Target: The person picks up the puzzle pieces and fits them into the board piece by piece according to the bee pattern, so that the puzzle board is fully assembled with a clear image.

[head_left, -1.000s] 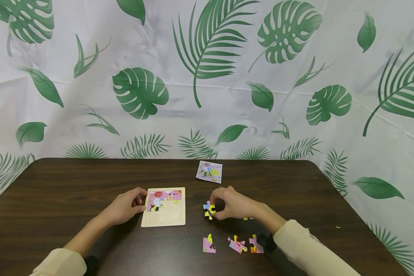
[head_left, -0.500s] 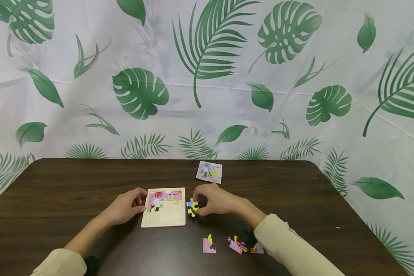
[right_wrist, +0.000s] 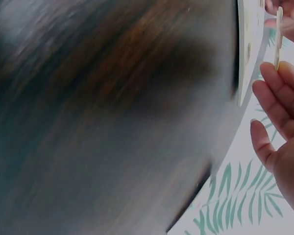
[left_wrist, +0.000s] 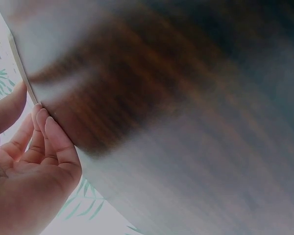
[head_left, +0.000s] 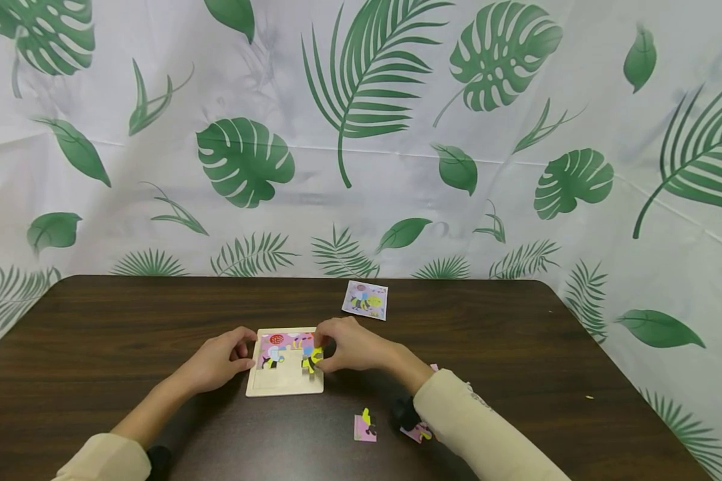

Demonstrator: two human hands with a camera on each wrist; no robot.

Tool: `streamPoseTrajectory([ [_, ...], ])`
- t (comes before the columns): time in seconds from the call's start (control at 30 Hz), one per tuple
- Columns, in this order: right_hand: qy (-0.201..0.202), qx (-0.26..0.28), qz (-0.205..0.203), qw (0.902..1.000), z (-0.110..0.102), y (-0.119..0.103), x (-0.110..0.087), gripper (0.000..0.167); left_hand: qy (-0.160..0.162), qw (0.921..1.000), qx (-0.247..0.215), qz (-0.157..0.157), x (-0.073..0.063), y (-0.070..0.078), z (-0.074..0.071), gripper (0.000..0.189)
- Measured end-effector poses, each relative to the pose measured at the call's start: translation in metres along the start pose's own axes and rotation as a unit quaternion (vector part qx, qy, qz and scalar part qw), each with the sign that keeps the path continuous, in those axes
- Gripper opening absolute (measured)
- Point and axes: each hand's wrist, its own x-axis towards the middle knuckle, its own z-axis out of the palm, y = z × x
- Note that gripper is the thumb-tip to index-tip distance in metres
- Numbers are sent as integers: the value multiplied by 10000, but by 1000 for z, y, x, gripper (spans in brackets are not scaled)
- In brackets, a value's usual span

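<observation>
Head view: the right hand point(head_left: 355, 346) pinches a puzzle piece point(head_left: 310, 361) over the right side of the tray point(head_left: 283, 383).

Left wrist view: the left hand point(left_wrist: 36, 178) touches the tray's left edge with relaxed fingers; a hard push might shift it.

Right wrist view: the piece hangs apart from the tray; lowered askew, it might jam.
</observation>
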Motion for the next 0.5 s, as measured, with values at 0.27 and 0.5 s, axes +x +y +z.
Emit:
streamPoseTrajectory([
  [0.27,69,75,165,9998,8,-6,13,19,-11,10000,1,-40,-1,1,0,32],
  [0.5,110,-137,228,9996,12,-10,23,20,-7,10000,5,-40,-1,2,0,33],
])
